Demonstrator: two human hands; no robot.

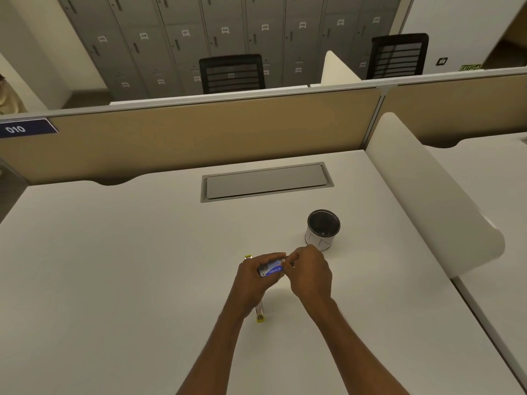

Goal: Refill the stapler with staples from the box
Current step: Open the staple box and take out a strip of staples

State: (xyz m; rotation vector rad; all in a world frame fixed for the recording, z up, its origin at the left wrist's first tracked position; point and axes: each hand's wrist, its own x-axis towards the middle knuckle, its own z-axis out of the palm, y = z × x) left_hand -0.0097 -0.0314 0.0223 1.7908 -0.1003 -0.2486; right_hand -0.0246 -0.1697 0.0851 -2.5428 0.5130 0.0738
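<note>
- A white desk (114, 266) carries everything; its far edge meets a tan partition panel (199, 138) at 12 o'clock.
- A grey cable-tray lid (266, 181) is set flush into the desktop, toward 12 o'clock from the centre.
- A small round cup (323, 229) with a dark inside and white wall stands upright at about 2 o'clock.
- A stapler (260, 313) with yellow ends lies on the desk near the centre, running from 12 to 6 o'clock, its middle hidden under a forearm; whether it is open cannot be told.
- A white rounded divider (427, 195) borders the desk at 3 o'clock.
</note>
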